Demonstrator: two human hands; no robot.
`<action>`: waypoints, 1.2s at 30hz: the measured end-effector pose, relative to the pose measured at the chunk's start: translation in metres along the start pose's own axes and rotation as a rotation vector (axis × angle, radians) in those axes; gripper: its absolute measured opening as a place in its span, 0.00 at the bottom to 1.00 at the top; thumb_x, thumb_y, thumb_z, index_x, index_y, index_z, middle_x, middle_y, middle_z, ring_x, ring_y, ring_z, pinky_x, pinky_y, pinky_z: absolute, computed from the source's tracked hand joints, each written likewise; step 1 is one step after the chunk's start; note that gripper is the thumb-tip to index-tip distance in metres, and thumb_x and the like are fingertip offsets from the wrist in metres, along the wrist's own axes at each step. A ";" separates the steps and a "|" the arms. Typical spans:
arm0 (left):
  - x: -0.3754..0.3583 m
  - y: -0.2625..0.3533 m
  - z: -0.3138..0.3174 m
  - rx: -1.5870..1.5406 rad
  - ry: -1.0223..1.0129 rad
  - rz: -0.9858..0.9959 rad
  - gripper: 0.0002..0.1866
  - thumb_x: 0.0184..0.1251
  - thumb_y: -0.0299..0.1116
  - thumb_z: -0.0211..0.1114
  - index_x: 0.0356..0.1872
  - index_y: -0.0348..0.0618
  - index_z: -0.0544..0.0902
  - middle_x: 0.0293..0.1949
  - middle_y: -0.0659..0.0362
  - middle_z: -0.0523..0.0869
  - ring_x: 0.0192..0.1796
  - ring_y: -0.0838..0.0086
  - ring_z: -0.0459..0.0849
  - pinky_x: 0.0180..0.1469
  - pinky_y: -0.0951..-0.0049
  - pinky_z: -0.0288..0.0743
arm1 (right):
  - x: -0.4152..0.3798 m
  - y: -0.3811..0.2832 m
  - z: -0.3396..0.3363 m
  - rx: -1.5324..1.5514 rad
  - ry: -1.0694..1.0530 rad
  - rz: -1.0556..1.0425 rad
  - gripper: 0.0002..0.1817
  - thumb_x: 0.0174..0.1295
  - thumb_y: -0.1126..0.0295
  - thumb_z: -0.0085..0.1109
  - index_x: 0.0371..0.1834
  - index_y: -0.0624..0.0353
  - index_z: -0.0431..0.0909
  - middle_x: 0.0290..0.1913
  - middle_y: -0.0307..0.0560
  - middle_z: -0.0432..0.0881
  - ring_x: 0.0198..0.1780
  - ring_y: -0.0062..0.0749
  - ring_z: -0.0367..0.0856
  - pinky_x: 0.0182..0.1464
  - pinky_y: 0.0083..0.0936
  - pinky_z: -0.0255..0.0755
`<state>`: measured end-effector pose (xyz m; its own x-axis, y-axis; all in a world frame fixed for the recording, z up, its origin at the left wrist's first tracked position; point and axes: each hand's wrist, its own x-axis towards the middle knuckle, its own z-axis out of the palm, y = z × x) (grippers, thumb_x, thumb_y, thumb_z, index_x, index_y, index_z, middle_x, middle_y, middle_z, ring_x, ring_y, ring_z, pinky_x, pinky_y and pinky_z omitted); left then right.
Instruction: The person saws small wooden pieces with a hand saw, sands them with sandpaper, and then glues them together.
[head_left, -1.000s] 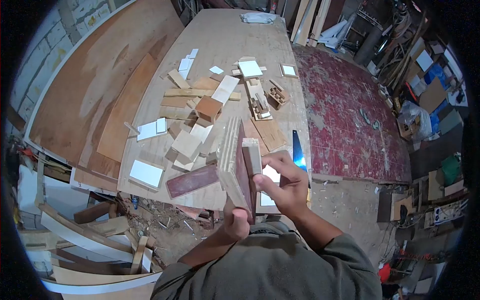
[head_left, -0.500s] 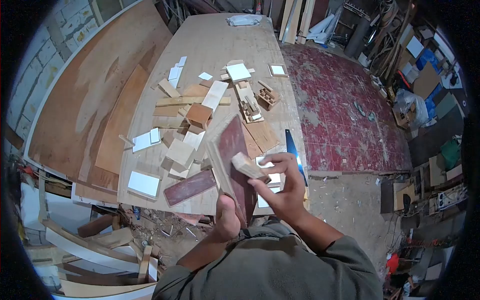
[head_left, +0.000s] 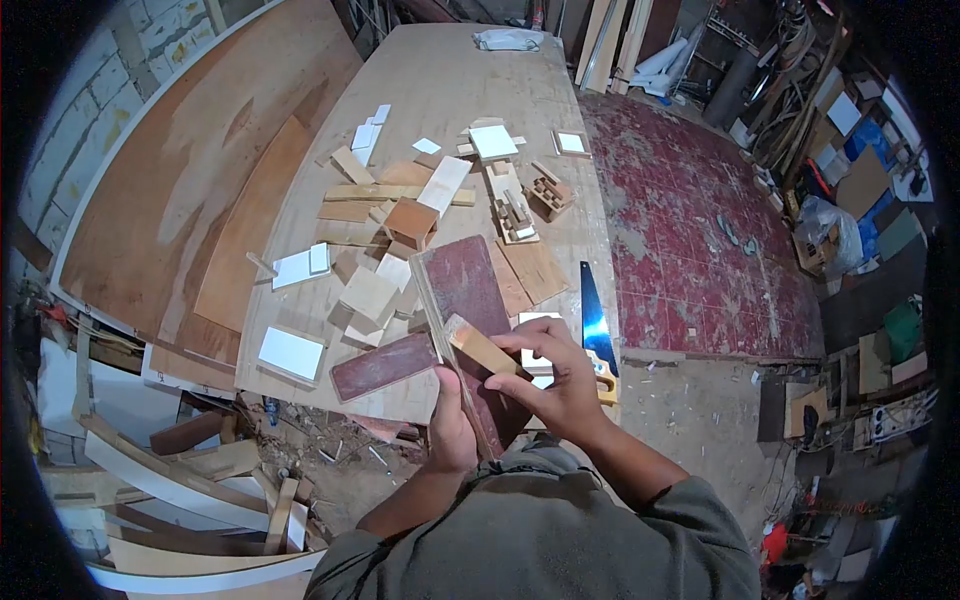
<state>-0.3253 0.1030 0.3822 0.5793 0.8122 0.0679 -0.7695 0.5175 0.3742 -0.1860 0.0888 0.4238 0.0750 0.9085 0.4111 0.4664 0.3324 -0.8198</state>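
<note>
My left hand [head_left: 452,430] grips the lower left edge of a sanding board [head_left: 468,282], its thumb along the edge. The board is thick, with a dark red, sandpaper-like face, and is held tilted in front of my body. In my right hand [head_left: 563,378] is a small wooden block [head_left: 482,348], pinched between thumb and fingers. The block lies over the red face; whether it touches it is hard to tell. A second, narrower red-faced board [head_left: 385,367] lies on the table just left of my left hand.
Scattered on the plywood table [head_left: 440,75] are white-faced panels [head_left: 291,354], a small open wooden box [head_left: 411,222] and several offcuts. A handsaw [head_left: 595,325] lies at the right edge. Large plywood sheets [head_left: 200,150] stand left; red flooring [head_left: 690,230] is on the right.
The sanding board has turned so that more of its red face shows. The block in my right hand has shifted slightly left and down, and more of its long side shows.
</note>
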 end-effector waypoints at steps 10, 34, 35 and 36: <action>-0.008 0.011 -0.013 0.090 0.312 -0.014 0.38 0.77 0.63 0.37 0.66 0.36 0.68 0.59 0.45 0.78 0.59 0.56 0.80 0.63 0.57 0.72 | -0.003 0.028 0.010 -0.183 0.047 -0.228 0.20 0.43 0.67 0.81 0.40 0.52 0.82 0.40 0.40 0.85 0.43 0.36 0.75 0.46 0.31 0.66; -0.060 -0.093 0.011 0.534 -0.200 0.025 0.30 0.83 0.41 0.41 0.74 0.28 0.53 0.62 0.50 0.74 0.63 0.69 0.73 0.68 0.68 0.63 | -0.097 0.007 -0.158 -0.554 -0.231 -0.350 0.20 0.53 0.67 0.68 0.52 0.54 0.81 0.30 0.40 0.81 0.26 0.37 0.82 0.25 0.29 0.75; -0.075 -0.108 0.022 0.829 0.088 0.015 0.30 0.83 0.42 0.41 0.74 0.28 0.53 0.51 0.56 0.77 0.53 0.75 0.74 0.60 0.70 0.67 | -0.100 0.013 -0.164 -0.548 -0.189 -0.379 0.20 0.54 0.67 0.68 0.52 0.54 0.81 0.28 0.40 0.81 0.24 0.34 0.82 0.23 0.30 0.73; -0.074 -0.119 0.044 0.837 0.092 0.019 0.30 0.83 0.42 0.41 0.74 0.28 0.53 0.51 0.56 0.77 0.53 0.75 0.74 0.60 0.70 0.67 | -0.109 0.013 -0.168 -0.540 -0.186 -0.385 0.20 0.54 0.67 0.68 0.52 0.54 0.81 0.28 0.40 0.81 0.24 0.34 0.82 0.23 0.30 0.73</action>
<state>-0.2649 -0.0305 0.3732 0.5162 0.8563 0.0196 -0.3049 0.1623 0.9385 -0.0399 -0.0489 0.4353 -0.3141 0.7956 0.5181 0.8070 0.5112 -0.2958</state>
